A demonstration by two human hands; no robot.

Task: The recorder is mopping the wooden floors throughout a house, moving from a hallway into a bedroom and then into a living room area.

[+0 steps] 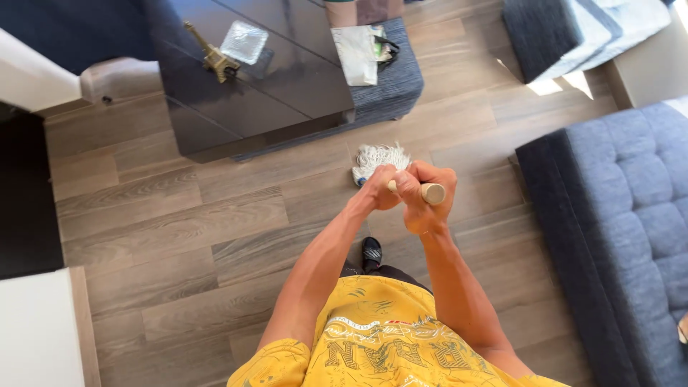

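Wooden mop handle sits clenched in left hand and right hand.

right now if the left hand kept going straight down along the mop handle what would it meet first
The left hand grips the wooden handle just below the right hand. Sliding on down the stick, it would most likely meet the white string mop head on the wood floor, though depth is hard to judge from above.
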